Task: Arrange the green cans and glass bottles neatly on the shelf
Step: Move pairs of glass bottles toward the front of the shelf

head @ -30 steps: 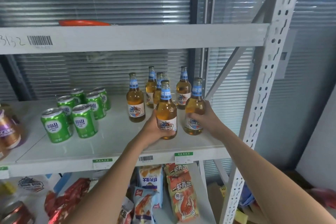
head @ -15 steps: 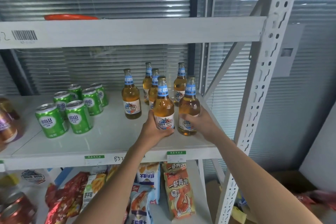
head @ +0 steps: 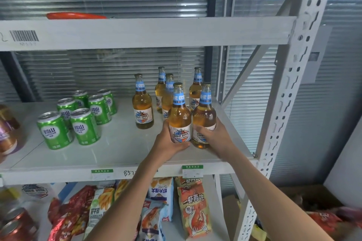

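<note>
On the white middle shelf (head: pixel 109 154) stand several amber glass bottles with blue neck labels. My left hand (head: pixel 166 143) grips the front bottle (head: pixel 179 115) around its lower label. My right hand (head: pixel 213 137) grips the bottle beside it (head: pixel 204 115) on the right. Both bottles stand upright and touch each other near the shelf's front right. Another bottle (head: pixel 142 107) stands alone to the left, and three more (head: pixel 166 96) stand behind. Several green cans (head: pixel 84 125) cluster in two rows on the shelf's left part.
A brown can (head: pixel 6 133) sits at the far left edge. The grey perforated upright (head: pixel 290 88) and a diagonal brace bound the shelf on the right. Snack bags (head: pixel 192 207) fill the shelf below. An orange object (head: pixel 76 15) lies on the top shelf.
Both hands have kept hold of the two front bottles, now pressed closer together. The view has tilted slightly, showing more of the lower shelf.
</note>
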